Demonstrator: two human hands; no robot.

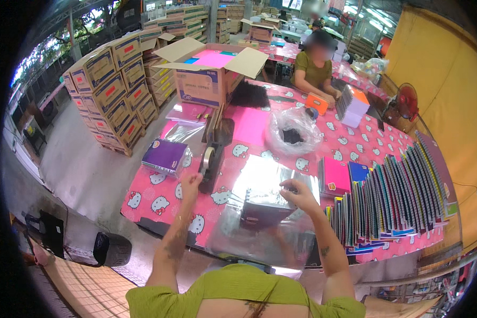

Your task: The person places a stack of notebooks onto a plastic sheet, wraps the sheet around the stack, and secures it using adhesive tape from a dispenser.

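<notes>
A dark spiral notebook stack lies in front of me at the table's near edge, with a sheet of clear plastic film around it and spread toward me. My right hand rests at its far right corner, fingers bent and closed on the film. My left hand is beside the near end of a dark tape dispenser, its fingertips pinched together; any strip of tape between them is too small to make out. Left of the dispenser, a purple notebook pack sits in shiny clear wrap.
A long fanned row of spiral notebooks fills the right side, beside pink notebooks. Beyond my hands stand a clear plastic bag and an open carton. Across the table a person handles orange notebooks.
</notes>
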